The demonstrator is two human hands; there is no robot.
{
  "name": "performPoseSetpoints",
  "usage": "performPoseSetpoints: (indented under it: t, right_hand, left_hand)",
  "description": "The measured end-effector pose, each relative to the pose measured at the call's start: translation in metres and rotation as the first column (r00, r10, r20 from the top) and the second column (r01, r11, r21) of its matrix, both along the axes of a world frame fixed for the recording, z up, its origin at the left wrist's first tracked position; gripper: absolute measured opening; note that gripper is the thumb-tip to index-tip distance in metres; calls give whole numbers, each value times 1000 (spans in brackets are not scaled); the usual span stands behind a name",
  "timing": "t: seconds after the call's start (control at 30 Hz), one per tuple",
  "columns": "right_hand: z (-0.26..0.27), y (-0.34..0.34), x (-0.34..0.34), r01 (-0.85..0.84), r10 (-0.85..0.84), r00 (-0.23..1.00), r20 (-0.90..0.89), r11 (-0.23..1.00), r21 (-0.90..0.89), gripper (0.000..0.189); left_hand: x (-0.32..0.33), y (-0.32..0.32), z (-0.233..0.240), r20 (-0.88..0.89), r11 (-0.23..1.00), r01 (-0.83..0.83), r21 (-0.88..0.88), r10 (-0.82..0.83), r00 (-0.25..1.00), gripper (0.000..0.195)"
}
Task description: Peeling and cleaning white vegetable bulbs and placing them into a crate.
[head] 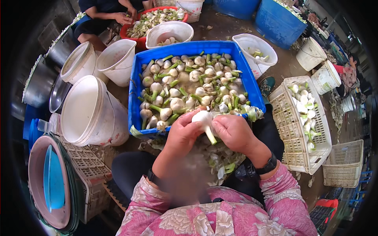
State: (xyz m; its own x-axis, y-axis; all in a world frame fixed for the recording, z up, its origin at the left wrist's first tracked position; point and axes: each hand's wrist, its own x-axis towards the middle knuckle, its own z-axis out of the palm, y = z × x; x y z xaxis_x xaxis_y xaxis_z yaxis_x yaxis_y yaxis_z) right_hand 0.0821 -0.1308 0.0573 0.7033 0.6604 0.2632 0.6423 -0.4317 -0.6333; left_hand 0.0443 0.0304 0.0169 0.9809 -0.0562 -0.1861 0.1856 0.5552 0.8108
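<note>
My left hand [183, 131] grips a white garlic bulb [202, 119] whose short green-tipped stem points down toward me. At the bulb's right side, the curled fingers and thumb of my right hand [233, 129] pinch its thin outer skin; the fingertips are partly hidden. Just beyond both hands sits a blue plastic crate [133, 97] holding many garlic bulbs [177, 103] with cut green stems, lying in murky water. Below my hands, between my knees, lie loose garlic skins and leaf scraps [220, 160].
To the right, a cream plastic basket [291, 124] holds clean white garlic [305, 103]. White buckets [115, 54] stand left and behind the crate. A pink basin [35, 183] leans at lower left. Across from me, a person's hands [125, 17] work over a red basin [125, 31] of garlic.
</note>
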Motion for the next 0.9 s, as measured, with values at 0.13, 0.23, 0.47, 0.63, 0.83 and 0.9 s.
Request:
performPoseSetpoints:
  t: [0.13, 0.23, 0.47, 0.63, 0.83, 0.9]
  right_hand:
    - [0, 0, -2, 234, -32, 833, -553, 925, 299, 17]
    - [-4, -1, -1, 370, 127, 615, -778, 825, 427, 22]
    - [-6, -2, 1, 511, 187, 637, -748, 624, 591, 23]
    - [-21, -49, 32, 457, -9, 781, -624, 689, 562, 25]
    - [-9, -12, -3, 419, -445, 890, -101, 885, -206, 46]
    - [-6, 7, -6, 113, -121, 967, 226, 993, 46, 46]
  left_hand:
    - [-3, -1, 9, 252, 989, 78, -124, -45, 967, 39]
    - [-4, -4, 8, 91, 803, 140, -579, -107, 990, 34]
    - [-5, -8, -2, 40, 973, 230, 18, -230, 972, 34]
    - [-3, 1, 3, 51, 855, 135, -501, -127, 991, 33]
    - [-1, -8, -5, -193, 964, -72, -255, 22, 981, 31]
    - [-4, -11, -15, -185, 973, -67, -220, 26, 982, 32]
